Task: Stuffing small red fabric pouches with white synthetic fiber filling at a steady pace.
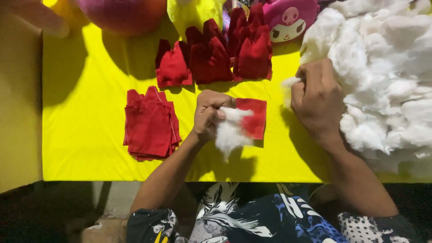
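1. Stuffing (230,130), a white fluffy tuft, sits pinched in the left hand (208,114), whose fingers are curled tight around its top; the loose end trails down toward the table's near edge.
2. Behind the tuft lies a flat red fabric piece (254,116), roughly square, touching the stuffing and the left fingertips, at mid-table.
3. Right hand (316,100) is just right of that piece, fingers bent and pressed together, pinching a small wisp of white fibre (288,83) at the edge of the pile.
4. Pile (382,76) of the same white fibre fills the right side of the table, lumpy and cloud-like; the right wrist rests against it.
5. Left of the left hand sits a flat stack (150,126) of red fabric pieces, edges slightly uneven, apart from the hand.
6. Beyond the hands, a row of stuffed red pieces (216,56) stands in puffy, pointed shapes, touching one another.
7. Yellow cloth (90,135), smooth and bright, covers the table under everything.
8. At the far edge are soft toys: a pink plush (290,18) with a dark face patch, a yellow one (193,13) and a rounded pink-orange one (121,13), all partly cut off.
9. Brown cardboard-like panel (20,103) borders the cloth on the left.
10. Person's patterned dark shirt (252,216) shows at the bottom.
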